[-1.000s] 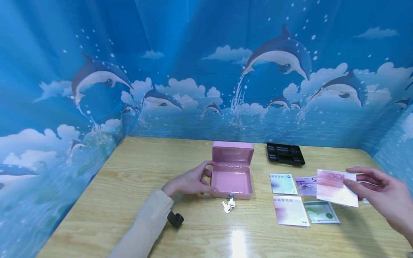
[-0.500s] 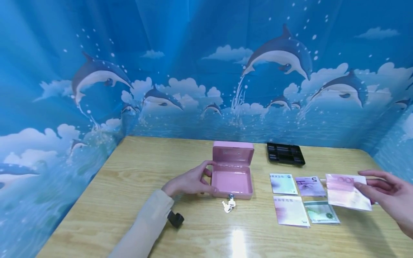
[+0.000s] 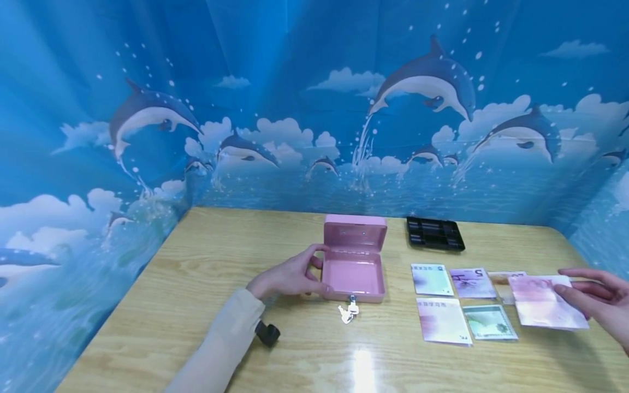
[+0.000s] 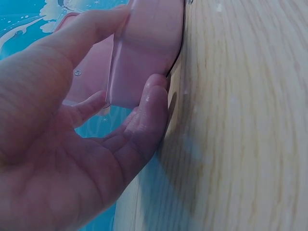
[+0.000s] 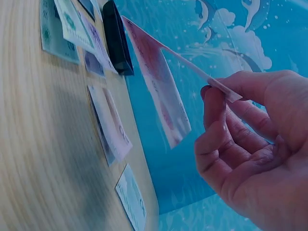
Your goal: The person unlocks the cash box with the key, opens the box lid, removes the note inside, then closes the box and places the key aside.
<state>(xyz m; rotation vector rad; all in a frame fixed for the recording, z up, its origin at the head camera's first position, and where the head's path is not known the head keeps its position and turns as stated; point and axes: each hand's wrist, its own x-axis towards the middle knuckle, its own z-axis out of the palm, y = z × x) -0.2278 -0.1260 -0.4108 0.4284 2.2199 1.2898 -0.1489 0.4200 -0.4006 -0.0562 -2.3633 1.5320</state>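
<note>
Pink banknote (image 3: 545,307), pinched by the fingers of the right hand (image 3: 600,299) above the table (image 3: 221,240), has moved farther right, uncovering more of a brownish note (image 3: 503,281), well apart from the open pink box (image 3: 354,275) the left hand (image 3: 289,277) holds.

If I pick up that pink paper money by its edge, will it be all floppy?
Probably a bit: in the right wrist view, the folded pink note has one half hanging away from the other. It's likely light: it looks thin, and the right hand just pinches it. The held half may be stiffer, since it sticks out nearly straight.
</note>
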